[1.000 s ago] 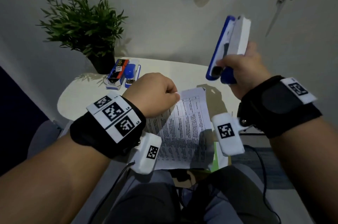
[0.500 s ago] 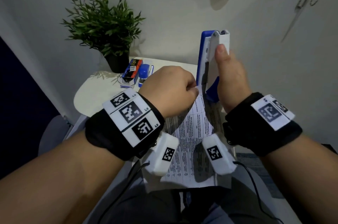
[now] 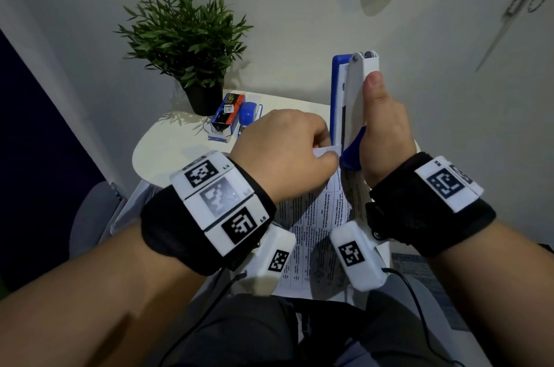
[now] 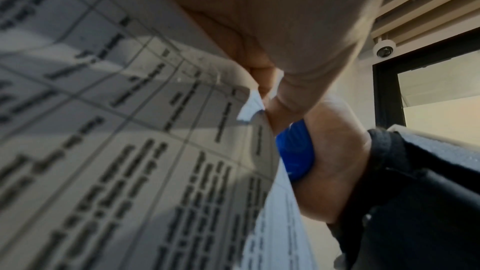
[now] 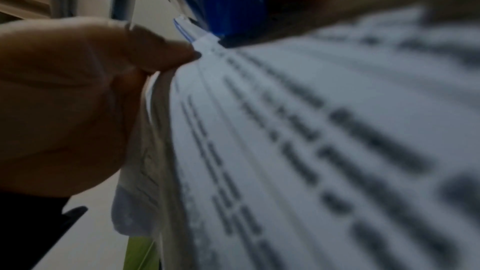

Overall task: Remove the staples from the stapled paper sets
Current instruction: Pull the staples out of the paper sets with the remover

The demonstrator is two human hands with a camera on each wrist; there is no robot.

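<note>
Left hand (image 3: 284, 153) fingers pinch the paper set (image 3: 314, 234) at its top corner; right hand (image 3: 385, 132) grips the upright stapler (image 3: 349, 102), its lower end touching that corner, above the worktop (image 3: 168, 150).

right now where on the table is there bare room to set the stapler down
The bare patch is the near-left of the round table, bordered by the staples box behind and the left hand to its right. A smaller strip lies behind that hand, left of the stapler. The back-left is crowded: potted plant, box, small blue stapler. The papers cover the near edge.
</note>
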